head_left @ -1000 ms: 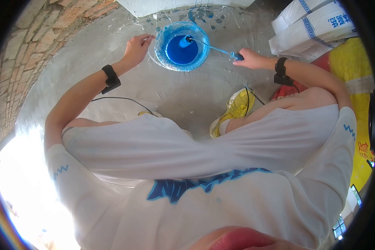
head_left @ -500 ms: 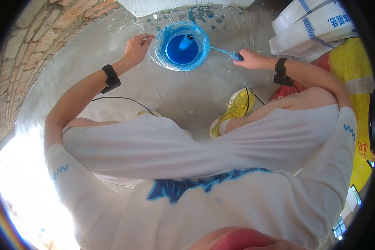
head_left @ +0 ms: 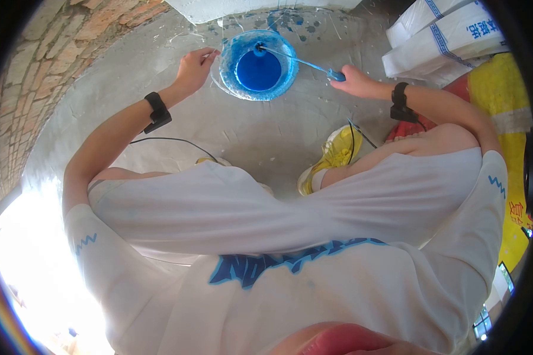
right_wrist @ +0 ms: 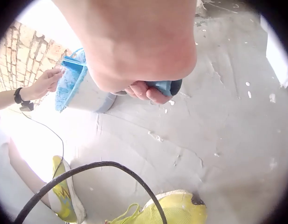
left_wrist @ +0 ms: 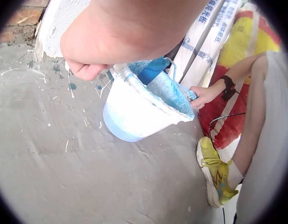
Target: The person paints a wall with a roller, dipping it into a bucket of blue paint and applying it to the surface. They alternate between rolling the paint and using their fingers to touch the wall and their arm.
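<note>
Blue paint (head_left: 258, 72) lies in a paint-smeared bucket (head_left: 289, 77) on the floor. My left hand (head_left: 194, 72) is at the bucket's left edge, thumb and fingers pinching it; whether they hold the rim or the wire handle I cannot tell. The right hand (head_left: 358, 83) grips the blue handle (head_left: 336, 76) of a paint roller, whose rod crosses the bucket's right rim. The roller's blue sleeve (left_wrist: 153, 70) leans against the inner wall in the left wrist view. In the right wrist view, the handle's dark end (right_wrist: 175, 87) sticks out of the curled fingers.
A brick wall (head_left: 47, 71) stands at the left, a white block (head_left: 260, 7) beyond the bucket. White wrapped packs (head_left: 438, 50) and a yellow-and-red sack (head_left: 497, 89) lie at the right. Yellow shoes (head_left: 337, 151) and thin black cables are near the legs.
The roller has moved within the bucket, from near the middle to the far side, and its rod has turned with it. The right hand has shifted slightly; the left hand stays at the edge.
</note>
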`<action>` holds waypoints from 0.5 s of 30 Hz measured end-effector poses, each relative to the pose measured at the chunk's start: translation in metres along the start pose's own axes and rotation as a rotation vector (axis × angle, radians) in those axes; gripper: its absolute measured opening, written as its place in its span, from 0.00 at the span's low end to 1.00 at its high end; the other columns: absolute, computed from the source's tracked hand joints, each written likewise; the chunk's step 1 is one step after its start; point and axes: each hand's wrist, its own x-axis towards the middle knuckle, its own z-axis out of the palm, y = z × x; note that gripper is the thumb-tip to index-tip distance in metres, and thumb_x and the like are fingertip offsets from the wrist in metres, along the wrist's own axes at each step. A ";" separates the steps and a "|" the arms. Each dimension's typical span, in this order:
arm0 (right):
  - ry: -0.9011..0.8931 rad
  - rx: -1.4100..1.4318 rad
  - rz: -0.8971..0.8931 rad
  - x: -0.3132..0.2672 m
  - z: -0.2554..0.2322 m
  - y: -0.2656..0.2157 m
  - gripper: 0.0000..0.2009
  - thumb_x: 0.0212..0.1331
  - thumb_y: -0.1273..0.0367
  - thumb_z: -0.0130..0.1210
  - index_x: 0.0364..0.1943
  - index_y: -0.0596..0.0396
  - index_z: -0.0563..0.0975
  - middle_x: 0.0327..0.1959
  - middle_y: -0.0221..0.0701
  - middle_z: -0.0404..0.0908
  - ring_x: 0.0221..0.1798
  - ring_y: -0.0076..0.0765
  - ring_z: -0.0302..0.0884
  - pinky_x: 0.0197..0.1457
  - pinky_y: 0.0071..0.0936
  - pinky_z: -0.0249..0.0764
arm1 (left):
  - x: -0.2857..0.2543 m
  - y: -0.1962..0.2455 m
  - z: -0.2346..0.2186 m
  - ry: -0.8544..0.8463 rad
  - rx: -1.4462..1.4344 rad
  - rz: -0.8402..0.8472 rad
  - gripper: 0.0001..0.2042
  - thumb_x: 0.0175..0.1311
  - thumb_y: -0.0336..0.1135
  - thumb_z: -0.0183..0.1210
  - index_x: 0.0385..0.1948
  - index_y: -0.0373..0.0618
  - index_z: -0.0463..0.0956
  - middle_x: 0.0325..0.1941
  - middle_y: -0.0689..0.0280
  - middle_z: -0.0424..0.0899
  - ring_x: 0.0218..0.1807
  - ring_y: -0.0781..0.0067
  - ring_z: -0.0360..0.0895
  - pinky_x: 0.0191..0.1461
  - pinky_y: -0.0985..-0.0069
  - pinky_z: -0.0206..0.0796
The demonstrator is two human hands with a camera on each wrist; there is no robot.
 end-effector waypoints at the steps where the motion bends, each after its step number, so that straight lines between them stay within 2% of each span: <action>1: 0.002 0.031 -0.006 0.001 0.000 0.000 0.21 0.52 0.55 0.61 0.27 0.64 0.74 0.26 0.48 0.76 0.31 0.50 0.75 0.35 0.40 0.70 | 0.000 -0.001 0.000 -0.001 0.009 0.000 0.13 0.68 0.42 0.52 0.44 0.48 0.81 0.19 0.57 0.80 0.19 0.67 0.74 0.29 0.69 0.67; 12: -0.029 -0.037 -0.070 0.005 0.003 0.000 0.20 0.51 0.57 0.62 0.21 0.64 0.74 0.20 0.48 0.74 0.27 0.51 0.74 0.33 0.42 0.68 | -0.002 -0.002 -0.001 -0.003 -0.013 -0.011 0.13 0.68 0.42 0.52 0.43 0.48 0.82 0.20 0.57 0.82 0.19 0.68 0.76 0.29 0.68 0.68; 15: 0.074 0.003 -0.123 0.003 0.005 0.002 0.20 0.51 0.57 0.62 0.21 0.64 0.74 0.20 0.48 0.74 0.26 0.51 0.74 0.32 0.42 0.68 | -0.001 -0.002 0.001 0.006 -0.018 -0.002 0.13 0.68 0.42 0.52 0.43 0.48 0.82 0.21 0.57 0.82 0.20 0.67 0.76 0.29 0.68 0.68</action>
